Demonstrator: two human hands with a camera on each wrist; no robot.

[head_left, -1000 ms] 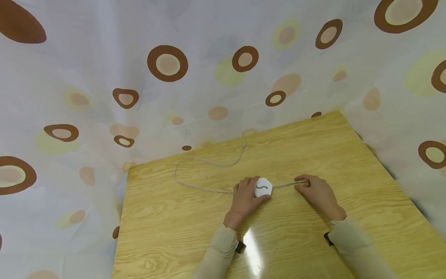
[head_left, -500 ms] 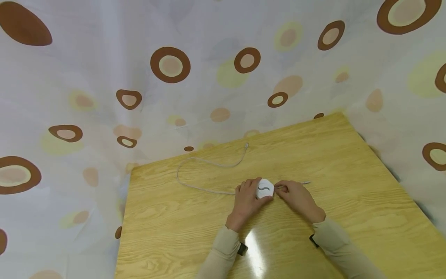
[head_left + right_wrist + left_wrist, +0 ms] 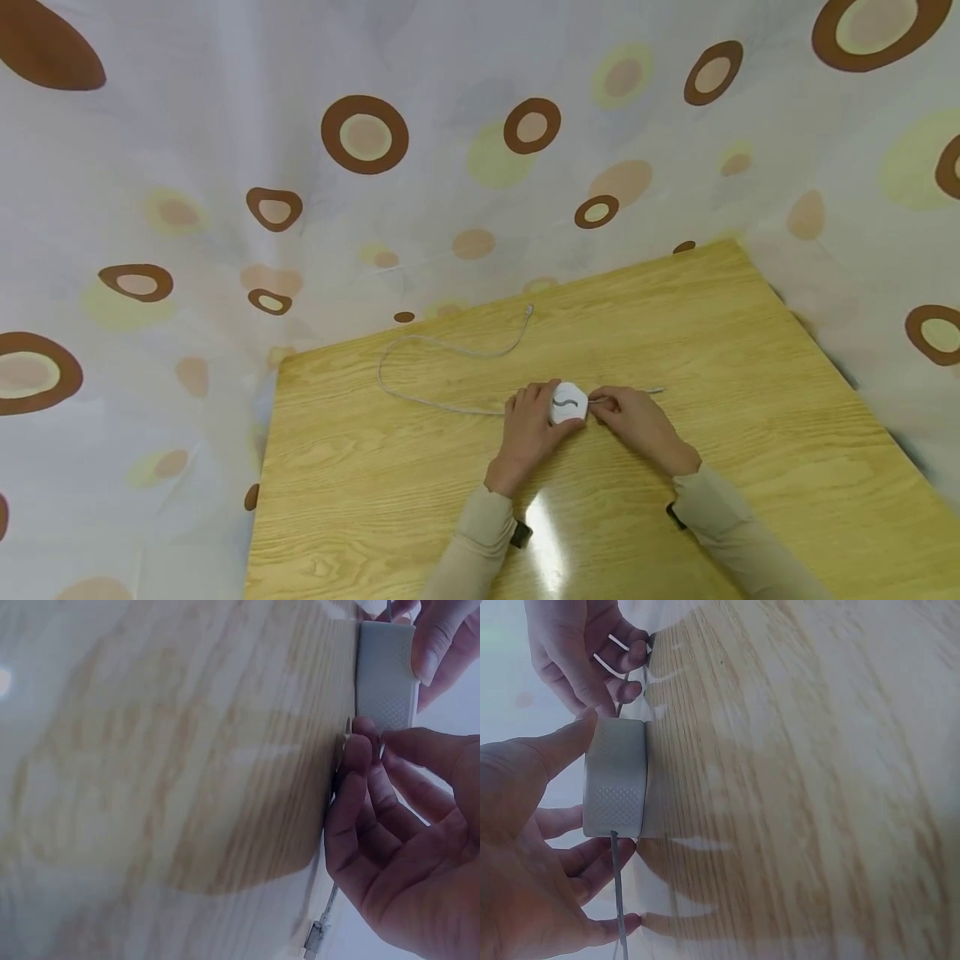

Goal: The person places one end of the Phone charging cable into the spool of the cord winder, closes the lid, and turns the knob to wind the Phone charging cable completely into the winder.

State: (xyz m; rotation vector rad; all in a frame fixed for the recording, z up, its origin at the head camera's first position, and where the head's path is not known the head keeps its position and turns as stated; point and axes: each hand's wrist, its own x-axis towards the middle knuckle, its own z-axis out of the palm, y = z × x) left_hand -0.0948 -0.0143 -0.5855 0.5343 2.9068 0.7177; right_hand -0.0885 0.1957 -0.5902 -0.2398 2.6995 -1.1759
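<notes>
A white hexagonal cable reel [image 3: 570, 403] with a dark wavy mark on top lies on the wooden table. My left hand [image 3: 527, 435] grips it from the left, thumb and fingers around its sides; in the left wrist view the reel's textured side [image 3: 615, 780] shows, with a cord leaving it. Close against the reel's right side, my right hand [image 3: 637, 423] pinches the pale cable between thumb and fingertips. The cable's short end with its connector [image 3: 657, 390] sticks out beyond that hand. In the right wrist view this metal-tipped connector [image 3: 315, 936] lies below the fingers.
On the left, the rest of the cable [image 3: 420, 402] runs out of the reel, curves in a loop and ends in a plug [image 3: 528, 310] near the table's back edge. A dotted white curtain [image 3: 420, 192] hangs behind the wooden table [image 3: 360, 508].
My right hand has slid left along the cable from near its right end up to the reel, uncovering the connector. The left hand stays on the reel. Little differs over the last half second.
</notes>
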